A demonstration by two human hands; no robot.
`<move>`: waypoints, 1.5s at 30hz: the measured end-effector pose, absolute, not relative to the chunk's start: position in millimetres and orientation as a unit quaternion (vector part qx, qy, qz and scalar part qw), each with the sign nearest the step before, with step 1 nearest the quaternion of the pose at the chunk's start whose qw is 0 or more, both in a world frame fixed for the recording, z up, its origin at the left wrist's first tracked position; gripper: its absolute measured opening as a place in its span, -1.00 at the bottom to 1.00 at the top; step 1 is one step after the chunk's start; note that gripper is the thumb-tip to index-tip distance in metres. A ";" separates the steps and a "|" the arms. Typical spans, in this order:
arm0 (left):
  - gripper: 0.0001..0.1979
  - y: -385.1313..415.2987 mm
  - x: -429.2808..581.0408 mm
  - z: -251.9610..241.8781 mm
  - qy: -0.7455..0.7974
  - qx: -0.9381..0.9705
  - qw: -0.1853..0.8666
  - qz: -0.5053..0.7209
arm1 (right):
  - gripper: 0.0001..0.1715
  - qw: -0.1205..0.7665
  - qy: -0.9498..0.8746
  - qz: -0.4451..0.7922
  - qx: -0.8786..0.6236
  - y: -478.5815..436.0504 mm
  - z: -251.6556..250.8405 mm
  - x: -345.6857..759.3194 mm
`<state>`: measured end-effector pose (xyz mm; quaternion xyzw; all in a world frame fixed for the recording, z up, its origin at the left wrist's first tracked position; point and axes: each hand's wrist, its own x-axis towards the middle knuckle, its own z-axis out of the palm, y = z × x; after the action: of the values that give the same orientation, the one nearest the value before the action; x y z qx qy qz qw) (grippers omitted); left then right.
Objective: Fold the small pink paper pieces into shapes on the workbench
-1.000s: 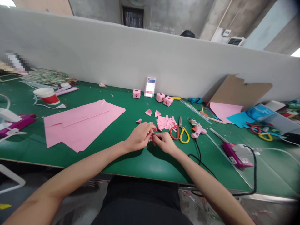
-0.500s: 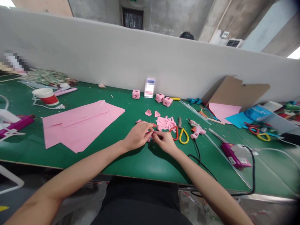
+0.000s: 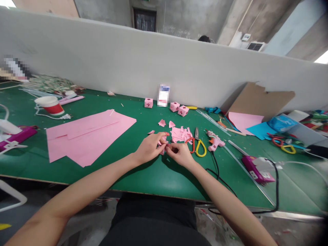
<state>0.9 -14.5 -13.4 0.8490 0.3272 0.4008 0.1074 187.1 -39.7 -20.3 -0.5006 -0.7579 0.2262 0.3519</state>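
Observation:
My left hand (image 3: 151,147) is closed on a small folded piece of pink paper (image 3: 162,150), mostly hidden behind the fingers. Fingertips of my right hand (image 3: 179,152) pinch at the same piece from the right, and the two hands nearly meet above the green table. Just beyond them lies a heap of pink paper strips (image 3: 181,134). Two curled pink scraps sit farther back, one of them a pointed scrap (image 3: 171,124). Scissors (image 3: 201,149) with one red and one yellow handle rest right of my right hand.
Large pink sheets (image 3: 94,140) lie to the left, near a paper cup (image 3: 50,105). Pink paper cubes (image 3: 148,103) stand by the grey partition (image 3: 115,61). On the right are a pink glue gun (image 3: 216,142) with a black cord, clear sticks and a purple power strip (image 3: 257,172).
My fingers have shifted slightly around the pink piece, and a little more of it shows beside my left hand. Everything else on the table stays put.

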 end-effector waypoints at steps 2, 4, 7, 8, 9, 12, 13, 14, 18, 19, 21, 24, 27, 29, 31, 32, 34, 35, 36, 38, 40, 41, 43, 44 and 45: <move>-0.60 -15.7 1.3 -10.5 0.340 0.837 0.143 0.404 | -0.56 0.354 -0.756 0.227 -0.502 -39.3 -20.3 187.6; -0.59 -16.9 1.4 -7.2 0.346 0.831 0.159 0.406 | -0.56 0.356 -0.754 0.224 -0.505 -38.8 -20.4 188.0; -0.61 -18.0 1.4 -5.2 0.348 0.829 0.160 0.407 | -0.56 0.352 -0.751 0.228 -0.510 -38.2 -20.2 188.4; -0.61 -18.1 1.6 -5.8 0.346 0.830 0.161 0.407 | -0.56 0.351 -0.750 0.232 -0.511 -38.1 -20.1 188.4; -0.61 -18.0 1.8 -6.9 0.344 0.831 0.162 0.407 | -0.55 0.350 -0.748 0.236 -0.511 -38.0 -20.0 188.5; -0.61 -17.2 2.6 -11.7 0.333 0.837 0.167 0.401 | -0.57 0.343 -0.752 0.252 -0.503 -38.1 -20.1 188.8; -0.62 -16.9 2.8 -13.1 0.328 0.840 0.168 0.398 | -0.58 0.337 -0.756 0.258 -0.499 -38.3 -20.4 188.9; -0.62 -16.5 2.8 -14.3 0.322 0.844 0.169 0.395 | -0.60 0.332 -0.759 0.263 -0.494 -38.4 -20.6 189.0; -0.60 -15.4 2.2 -15.0 0.301 0.852 0.178 0.389 | -0.62 0.326 -0.763 0.272 -0.488 -39.1 -21.9 188.9; -0.60 -15.3 2.0 -14.5 0.298 0.852 0.182 0.389 | -0.61 0.328 -0.762 0.273 -0.488 -39.3 -22.1 188.7; -0.59 -15.5 1.9 -13.1 0.298 0.851 0.190 0.389 | -0.60 0.333 -0.759 0.273 -0.489 -39.5 -22.2 188.2; -0.57 -15.9 2.6 -10.0 0.314 0.839 0.197 0.399 | -0.60 0.339 -0.755 0.271 -0.491 -40.1 -21.2 187.4; -0.58 -13.2 2.3 -5.9 0.339 0.813 0.196 0.430 | -0.65 0.341 -0.754 0.275 -0.490 -40.7 -19.2 187.0; -0.61 -7.0 -0.1 -4.3 0.358 0.787 0.196 0.462 | -0.67 0.341 -0.751 0.275 -0.494 -41.0 -17.7 187.2; -0.62 3.3 -4.8 -5.0 0.384 0.758 0.208 0.485 | -0.67 0.343 -0.749 0.266 -0.501 -40.9 -16.6 187.7; -0.64 9.6 -7.8 -6.4 0.396 0.744 0.211 0.496 | -0.67 0.345 -0.749 0.260 -0.503 -40.6 -16.3 188.1; -0.67 22.8 -14.3 -10.8 0.422 0.717 0.205 0.516 | -0.65 0.346 -0.749 0.250 -0.507 -39.9 -16.3 188.9; -0.67 29.0 -17.3 -13.5 0.432 0.706 0.204 0.522 | -0.65 0.346 -0.749 0.246 -0.509 -39.5 -16.6 189.3; -0.68 34.4 -20.1 -16.1 0.441 0.698 0.204 0.525 | -0.65 0.345 -0.748 0.244 -0.512 -39.2 -16.9 189.6; -0.67 42.2 -24.4 -20.3 0.460 0.692 0.204 0.518 | -0.64 0.345 -0.747 0.241 -0.514 -38.6 -17.8 190.1; -0.67 46.1 -27.0 -22.1 0.471 0.690 0.203 0.511 | -0.64 0.345 -0.747 0.241 -0.515 -38.3 -18.6 190.4; -0.67 47.0 -28.0 -22.0 0.473 0.690 0.202 0.510 | -0.64 0.345 -0.747 0.241 -0.515 -38.2 -18.9 190.5; -0.67 48.2 -29.9 -20.5 0.474 0.689 0.197 0.512 | -0.63 0.343 -0.747 0.241 -0.516 -38.1 -19.4 190.7; -0.67 48.9 -31.1 -19.4 0.474 0.688 0.194 0.514 | -0.63 0.342 -0.747 0.239 -0.517 -38.0 -19.6 190.7; -0.67 49.9 -32.5 -18.5 0.476 0.685 0.192 0.517 | -0.63 0.342 -0.747 0.237 -0.519 -37.9 -19.7 190.7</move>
<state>-32.5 49.9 -18.5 0.6849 0.4762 0.5171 0.1917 190.7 -37.9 -19.7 -0.5186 -0.7472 0.2369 0.3415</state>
